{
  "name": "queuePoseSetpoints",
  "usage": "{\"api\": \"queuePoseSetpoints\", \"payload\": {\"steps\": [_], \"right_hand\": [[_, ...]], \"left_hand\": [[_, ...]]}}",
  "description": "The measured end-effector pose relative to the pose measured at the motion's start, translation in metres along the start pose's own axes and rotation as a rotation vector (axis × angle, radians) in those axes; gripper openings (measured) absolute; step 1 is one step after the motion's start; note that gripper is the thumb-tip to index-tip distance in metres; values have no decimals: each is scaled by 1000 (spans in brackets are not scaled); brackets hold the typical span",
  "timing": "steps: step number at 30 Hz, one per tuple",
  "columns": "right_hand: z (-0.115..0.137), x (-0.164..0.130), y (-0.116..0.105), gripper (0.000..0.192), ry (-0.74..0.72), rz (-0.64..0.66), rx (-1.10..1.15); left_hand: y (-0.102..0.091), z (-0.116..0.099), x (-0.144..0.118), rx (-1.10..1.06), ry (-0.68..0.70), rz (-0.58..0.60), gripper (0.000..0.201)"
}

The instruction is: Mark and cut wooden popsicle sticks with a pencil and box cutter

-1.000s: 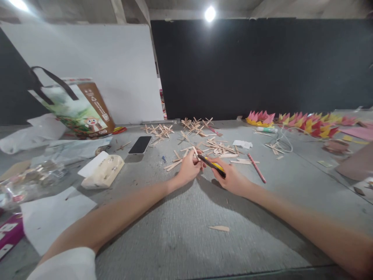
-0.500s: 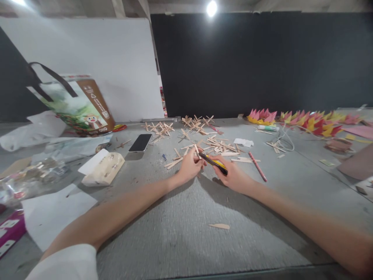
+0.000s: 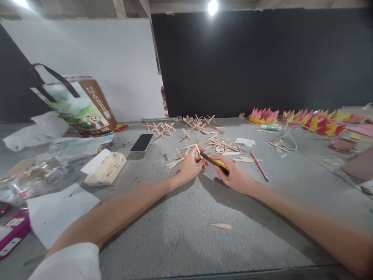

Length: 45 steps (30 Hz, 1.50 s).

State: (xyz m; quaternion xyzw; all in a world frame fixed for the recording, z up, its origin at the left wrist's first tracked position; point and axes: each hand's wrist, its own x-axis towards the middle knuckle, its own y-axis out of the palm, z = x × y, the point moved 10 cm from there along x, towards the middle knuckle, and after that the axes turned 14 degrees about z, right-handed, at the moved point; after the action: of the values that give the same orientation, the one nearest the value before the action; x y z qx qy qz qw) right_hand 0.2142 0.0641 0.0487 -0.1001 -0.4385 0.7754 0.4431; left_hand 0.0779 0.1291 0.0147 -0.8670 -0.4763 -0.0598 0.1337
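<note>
My left hand (image 3: 190, 166) is closed around a wooden craft stick (image 3: 197, 149), whose pale end stands up between the fingertips. A black and yellow utility knife (image 3: 215, 162) is gripped in my right hand (image 3: 236, 175), pointing left. Its front end meets the stick at my left fingers; the blade itself is too small to make out. Just beyond my hands lies a heap of loose craft sticks (image 3: 223, 145). One pointed piece of stick (image 3: 221, 225) lies on the grey table (image 3: 163, 241) nearer to me.
Crossed stick pieces (image 3: 162, 129) are piled at the back. A phone (image 3: 142, 142), a tissue pack (image 3: 105, 169) and a carrier bag (image 3: 87, 109) stand or lie left. To the right are a red pencil-like stick (image 3: 259, 167), a cable (image 3: 291, 142) and paper flowers (image 3: 264, 115).
The whole view has shifted slightly, so things appear a little further right. Both hands keep their hold on the stick and the knife, with hardly any movement between them.
</note>
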Motion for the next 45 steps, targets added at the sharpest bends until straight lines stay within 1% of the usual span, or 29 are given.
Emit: {"api": "queuePoseSetpoints", "payload": {"steps": [2, 5, 10, 16, 20, 26, 29, 34, 36, 38, 41, 45], "right_hand": [[-2, 0, 2, 43, 13, 6, -25], [-2, -1, -2, 43, 24, 1, -62], [-3, 0, -8, 40, 48, 26, -27], [-4, 2, -5, 40, 34, 19, 10], [-2, 3, -8, 39, 51, 28, 11], [-3, 6, -16, 36, 83, 53, -20], [-7, 6, -11, 37, 97, 63, -15], [-6, 3, -3, 39, 28, -21, -28], [-5, 1, 0, 39, 20, -22, -30], [-6, 0, 2, 39, 50, -5, -34], [-8, -4, 0, 41, 93, 13, -38], [-6, -8, -4, 41, 80, 11, -12]], "left_hand": [[0, 0, -1, 23, 3, -7, 28], [0, -1, -2, 79, 3, -9, 31], [1, -2, -3, 163, -31, -7, 32], [0, 2, 0, 45, -27, 0, 27], [0, 5, 2, 73, -22, 13, 29], [1, 11, 4, 81, -82, 40, 31], [1, 9, 4, 64, -80, 35, 29], [-1, 11, 5, -16, -84, 3, 28], [-1, 11, 5, -26, -85, 5, 28], [0, 10, 4, -6, -82, 12, 28], [1, 6, 1, 99, -77, 22, 28], [4, 1, -3, 200, -79, 23, 24]]}}
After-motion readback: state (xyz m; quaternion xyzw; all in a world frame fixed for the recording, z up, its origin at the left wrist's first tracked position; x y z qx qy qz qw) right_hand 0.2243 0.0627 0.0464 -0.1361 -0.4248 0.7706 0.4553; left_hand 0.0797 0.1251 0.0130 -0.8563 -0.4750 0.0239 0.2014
